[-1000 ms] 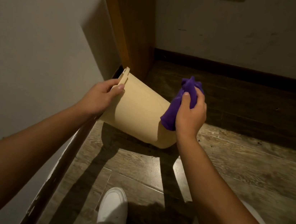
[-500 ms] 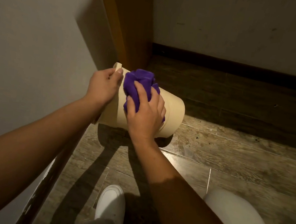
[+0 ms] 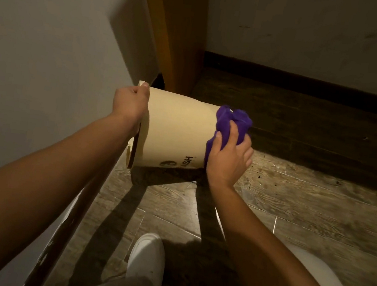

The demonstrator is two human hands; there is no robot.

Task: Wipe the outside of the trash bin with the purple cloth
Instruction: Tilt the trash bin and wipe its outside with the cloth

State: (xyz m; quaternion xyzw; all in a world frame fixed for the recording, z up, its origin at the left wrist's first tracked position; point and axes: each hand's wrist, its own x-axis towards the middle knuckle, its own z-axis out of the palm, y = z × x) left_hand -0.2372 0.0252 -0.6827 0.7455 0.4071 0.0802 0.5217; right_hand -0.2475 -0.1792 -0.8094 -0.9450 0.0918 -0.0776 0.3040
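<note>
Cream plastic trash bin (image 3: 175,129), smooth, tapered round, held tipped on its side above the wood-plank floor (image 3: 306,206) near the wall (image 3: 50,52); inside not visible, partial black "ASH" print low on the side. Left hand (image 3: 130,105) fingers curl around its rim, gripping. Right hand (image 3: 228,157) fingers close on bunched purple cloth (image 3: 230,124), pressed against the bin's base end.

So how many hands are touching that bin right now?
2. The left hand grips the rim of the bin on its left end; the right hand presses the purple cloth against its right end.
</note>
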